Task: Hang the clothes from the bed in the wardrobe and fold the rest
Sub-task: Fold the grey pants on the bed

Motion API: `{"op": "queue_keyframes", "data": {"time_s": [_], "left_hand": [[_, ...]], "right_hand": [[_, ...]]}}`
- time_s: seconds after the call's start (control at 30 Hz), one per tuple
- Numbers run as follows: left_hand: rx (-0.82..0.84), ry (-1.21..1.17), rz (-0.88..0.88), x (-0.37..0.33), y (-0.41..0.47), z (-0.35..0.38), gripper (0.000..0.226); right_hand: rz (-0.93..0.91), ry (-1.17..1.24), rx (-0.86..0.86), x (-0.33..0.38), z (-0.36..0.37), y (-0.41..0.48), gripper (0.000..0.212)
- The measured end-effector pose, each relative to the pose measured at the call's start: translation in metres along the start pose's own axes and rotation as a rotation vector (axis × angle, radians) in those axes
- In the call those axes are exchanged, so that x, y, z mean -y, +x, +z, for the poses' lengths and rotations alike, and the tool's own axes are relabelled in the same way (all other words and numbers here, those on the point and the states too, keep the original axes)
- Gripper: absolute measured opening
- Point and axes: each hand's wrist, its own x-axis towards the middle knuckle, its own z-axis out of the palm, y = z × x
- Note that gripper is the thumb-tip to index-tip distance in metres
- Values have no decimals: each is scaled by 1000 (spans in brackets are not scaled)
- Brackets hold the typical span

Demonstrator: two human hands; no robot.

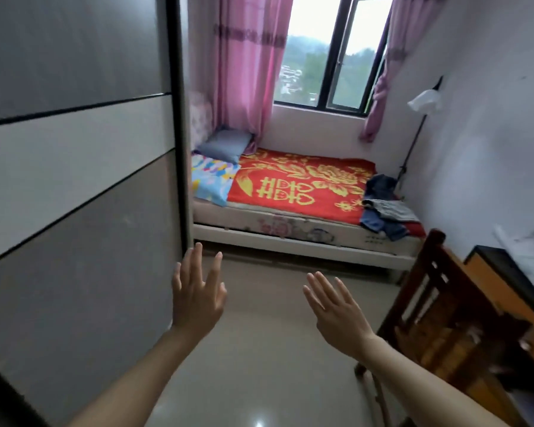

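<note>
A small heap of clothes (384,204), dark blue denim and a grey striped piece, lies on the right end of the bed (290,238), which is covered by a red and gold blanket. The wardrobe (74,167) with grey sliding panels fills the left side, its door shut. My left hand (196,291) is raised with fingers spread, close to the wardrobe's edge and holding nothing. My right hand (333,306) is raised beside it, fingers straight and empty. Both hands hang over the floor, well short of the bed.
A wooden chair (438,306) and a desk (512,278) with papers stand at the right. A blue pillow (225,146) and a colourful one (210,180) lie at the bed's left end. Pink curtains (244,72) flank the window. Tiled floor (275,349) stretches between me and the bed.
</note>
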Motion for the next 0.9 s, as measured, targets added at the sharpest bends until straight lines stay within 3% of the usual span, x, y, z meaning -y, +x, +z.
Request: {"op": "queue_keyframes", "data": {"time_s": [0.27,0.5,0.73,0.9], "left_hand": [[241,-106,110,-90,60,109,53],[359,-129,138,-86,166,184,58],[274,-202,182,-84,289,242,54],[283,-243,229,-108,322,290,57]], "right_hand": [[255,92,143,-84,71,-43,83],[401,51,134,-158,122,-11,85],[487,-6,75,-237,149,61,79],[446,-77,80,-285,165,92,73]]}}
